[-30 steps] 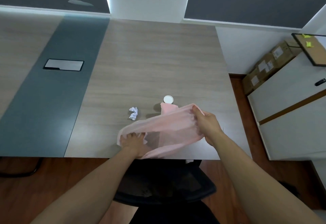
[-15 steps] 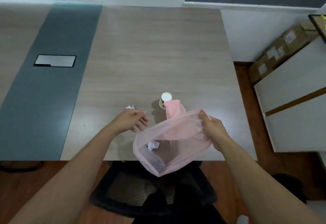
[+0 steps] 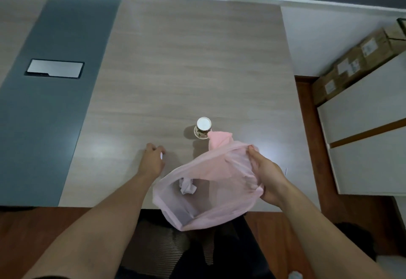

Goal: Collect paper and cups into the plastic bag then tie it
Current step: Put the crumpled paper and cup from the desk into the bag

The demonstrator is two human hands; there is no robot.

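One cup (image 3: 203,128), open table (image 3: 197,59), bag (image 3: 219,204) overhanging edge

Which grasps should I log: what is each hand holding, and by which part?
Right hand grips the pink bag by its rim. Left hand curls over a white scrap on the table; a hold cannot be told.

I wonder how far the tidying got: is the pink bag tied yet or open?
Open. The right hand holds the pink bag by its rim, its mouth gaping, no knot.
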